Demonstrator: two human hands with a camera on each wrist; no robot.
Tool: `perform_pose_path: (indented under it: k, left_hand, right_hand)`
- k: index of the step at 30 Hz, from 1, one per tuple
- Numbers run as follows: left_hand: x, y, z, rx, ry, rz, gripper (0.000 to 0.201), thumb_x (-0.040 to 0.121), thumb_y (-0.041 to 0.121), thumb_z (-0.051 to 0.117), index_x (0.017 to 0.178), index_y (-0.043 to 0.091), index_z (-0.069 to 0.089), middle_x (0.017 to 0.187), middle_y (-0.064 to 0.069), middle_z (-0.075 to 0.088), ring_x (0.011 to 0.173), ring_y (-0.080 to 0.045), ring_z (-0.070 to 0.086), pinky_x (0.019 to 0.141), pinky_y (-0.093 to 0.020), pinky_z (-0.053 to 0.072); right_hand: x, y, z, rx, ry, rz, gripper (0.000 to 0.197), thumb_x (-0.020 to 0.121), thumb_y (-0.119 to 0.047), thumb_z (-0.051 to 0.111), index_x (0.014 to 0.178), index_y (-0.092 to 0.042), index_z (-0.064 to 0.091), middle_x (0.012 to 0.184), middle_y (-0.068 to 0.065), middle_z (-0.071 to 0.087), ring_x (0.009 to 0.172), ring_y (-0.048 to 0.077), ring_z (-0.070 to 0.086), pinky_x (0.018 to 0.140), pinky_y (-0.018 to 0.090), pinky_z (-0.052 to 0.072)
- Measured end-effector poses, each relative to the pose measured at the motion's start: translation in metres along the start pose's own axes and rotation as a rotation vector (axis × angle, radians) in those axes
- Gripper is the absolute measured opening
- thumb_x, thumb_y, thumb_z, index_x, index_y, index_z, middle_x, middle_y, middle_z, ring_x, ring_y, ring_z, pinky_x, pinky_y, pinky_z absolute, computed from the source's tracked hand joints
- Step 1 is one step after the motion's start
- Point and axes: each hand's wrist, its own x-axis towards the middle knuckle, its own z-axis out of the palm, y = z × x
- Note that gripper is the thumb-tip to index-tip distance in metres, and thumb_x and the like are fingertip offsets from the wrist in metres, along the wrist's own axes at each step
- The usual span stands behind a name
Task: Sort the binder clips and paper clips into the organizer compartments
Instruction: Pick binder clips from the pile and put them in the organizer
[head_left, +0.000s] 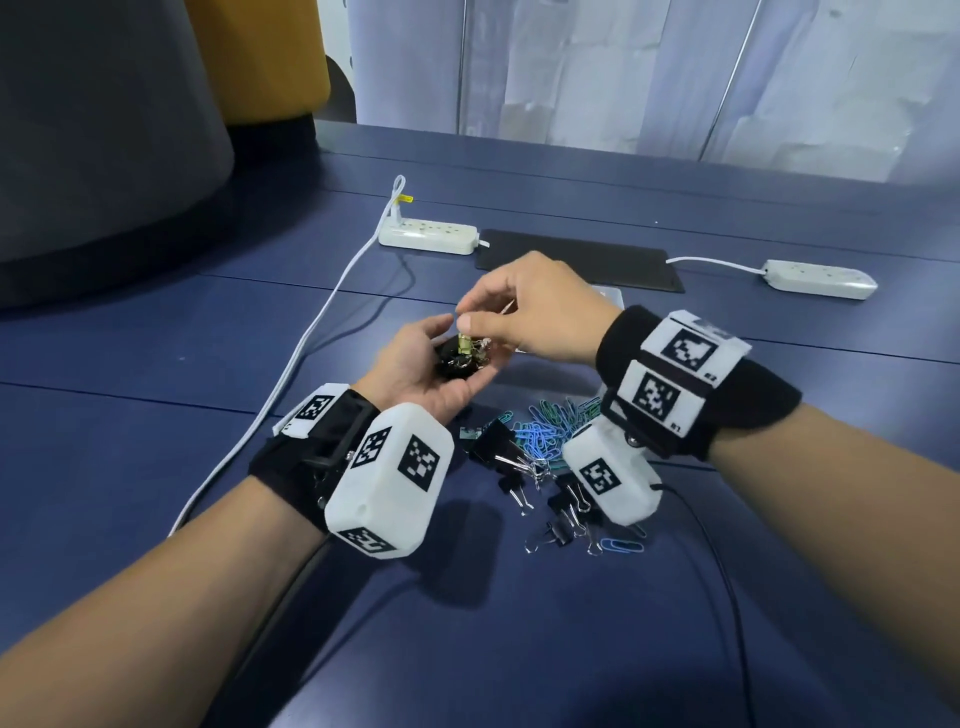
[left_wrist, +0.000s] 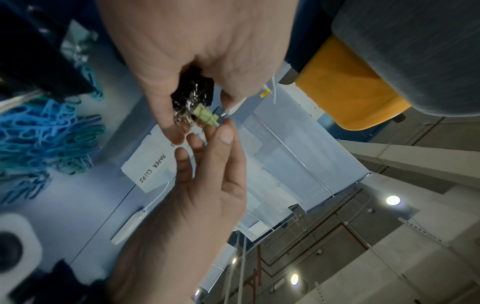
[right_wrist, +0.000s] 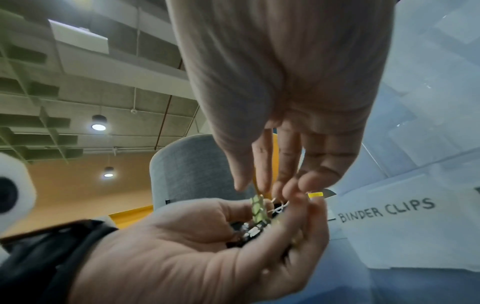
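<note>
My left hand (head_left: 436, 356) is held palm up above the table, its fingers curled round a small heap of black binder clips (head_left: 460, 366). My right hand (head_left: 467, 318) reaches over from the right and pinches a pale green patterned binder clip (head_left: 464, 343) that stands on top of that heap. The green clip (left_wrist: 206, 117) also shows between both hands in the left wrist view. The clear organizer (head_left: 610, 297) lies mostly hidden behind my right hand. Its labels read PAPER CLIPS (left_wrist: 153, 166) and BINDER CLIPS (right_wrist: 387, 209).
A pile of blue and green paper clips (head_left: 545, 428) and several loose black binder clips (head_left: 519, 467) lie on the dark blue table (head_left: 156, 364) under my wrists. Two white power strips (head_left: 428, 236) and a black mat (head_left: 576, 260) lie further back, with a white cable (head_left: 311, 332) on the left.
</note>
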Motion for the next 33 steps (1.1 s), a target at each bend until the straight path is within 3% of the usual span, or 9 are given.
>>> perform_pose_path:
  k: [3, 5, 11, 14, 17, 20, 24, 26, 33]
  left_hand:
    - [-0.002, -0.003, 0.006, -0.01, 0.017, -0.042, 0.027, 0.099, 0.019, 0.044, 0.1, -0.006, 0.055, 0.097, -0.024, 0.058, 0.092, -0.035, 0.061, 0.071, -0.048, 0.054]
    - [-0.002, -0.002, 0.009, 0.042, 0.043, -0.05, 0.025, 0.096, 0.019, 0.05, 0.092, -0.005, 0.056, 0.092, -0.025, 0.058, 0.083, -0.033, 0.061, 0.068, -0.036, 0.056]
    - [0.013, 0.015, 0.03, 0.264, 0.027, -0.038, 0.017, 0.096, 0.004, 0.048, 0.08, -0.001, 0.053, 0.08, -0.016, 0.051, 0.07, -0.017, 0.057, 0.043, -0.009, 0.047]
    - [0.028, 0.027, 0.051, 0.545, -0.001, 0.047, 0.019, 0.097, 0.003, 0.044, 0.08, 0.002, 0.051, 0.077, -0.011, 0.05, 0.059, -0.01, 0.056, 0.04, -0.006, 0.042]
    - [0.046, 0.035, 0.073, 0.955, -0.01, 0.217, 0.021, 0.097, -0.001, 0.045, 0.079, 0.005, 0.054, 0.074, -0.009, 0.052, 0.063, -0.011, 0.05, 0.042, -0.007, 0.04]
    - [0.07, 0.041, 0.083, 1.549, -0.01, 0.345, 0.014, 0.089, -0.001, 0.056, 0.08, 0.007, 0.062, 0.071, -0.009, 0.058, 0.059, -0.014, 0.053, 0.047, -0.013, 0.047]
    - [0.092, 0.033, 0.09, 2.338, -0.015, 0.388, 0.02, 0.084, 0.003, 0.053, 0.086, 0.015, 0.069, 0.06, 0.004, 0.059, 0.055, -0.015, 0.056, 0.056, -0.02, 0.043]
    - [0.097, 0.029, 0.09, 2.493, -0.025, 0.423, 0.025, 0.082, 0.001, 0.051, 0.087, 0.015, 0.071, 0.057, 0.009, 0.055, 0.057, -0.014, 0.057, 0.059, -0.02, 0.043]
    - [0.107, 0.029, 0.089, 2.664, -0.158, 0.245, 0.024, 0.079, 0.009, 0.059, 0.087, 0.028, 0.07, 0.063, 0.014, 0.058, 0.051, -0.005, 0.055, 0.062, -0.02, 0.048]
  right_hand:
    - [-0.004, 0.007, -0.007, -0.009, 0.156, 0.055, 0.02, 0.086, -0.032, 0.061, 0.094, -0.019, 0.074, 0.085, 0.001, 0.075, 0.076, 0.014, 0.065, 0.079, 0.023, 0.046]
    - [-0.009, 0.015, -0.015, 0.009, 0.215, 0.079, 0.019, 0.087, -0.029, 0.059, 0.093, -0.018, 0.074, 0.083, 0.0, 0.073, 0.074, 0.015, 0.065, 0.083, 0.028, 0.049]
    - [-0.029, 0.047, -0.029, 0.023, 0.248, 0.174, 0.015, 0.084, -0.028, 0.063, 0.089, -0.019, 0.074, 0.078, 0.002, 0.073, 0.073, 0.019, 0.068, 0.08, 0.027, 0.05]
    - [-0.042, 0.057, -0.031, -0.002, 0.211, 0.178, 0.015, 0.084, -0.028, 0.063, 0.089, -0.019, 0.074, 0.077, 0.0, 0.072, 0.064, 0.01, 0.062, 0.073, 0.024, 0.046]
    - [-0.051, 0.062, -0.032, -0.038, 0.171, 0.175, 0.014, 0.084, -0.029, 0.062, 0.088, -0.02, 0.074, 0.081, -0.001, 0.072, 0.061, 0.001, 0.056, 0.066, 0.017, 0.041]
    - [-0.06, 0.064, -0.032, -0.064, 0.131, 0.169, 0.013, 0.085, -0.028, 0.062, 0.087, -0.022, 0.073, 0.082, -0.003, 0.072, 0.061, 0.002, 0.055, 0.06, 0.0, 0.035]
    - [-0.069, 0.064, -0.031, -0.082, 0.069, 0.153, 0.014, 0.085, -0.025, 0.061, 0.09, -0.02, 0.073, 0.084, -0.004, 0.072, 0.061, -0.006, 0.052, 0.059, -0.005, 0.034]
    - [-0.072, 0.064, -0.03, -0.072, 0.043, 0.145, 0.014, 0.085, -0.024, 0.061, 0.089, -0.018, 0.073, 0.084, -0.002, 0.072, 0.062, -0.005, 0.052, 0.059, -0.005, 0.035]
    - [-0.073, 0.069, -0.027, -0.057, -0.005, 0.127, 0.013, 0.085, -0.027, 0.062, 0.09, -0.02, 0.072, 0.084, -0.002, 0.073, 0.065, -0.003, 0.055, 0.062, 0.005, 0.037]
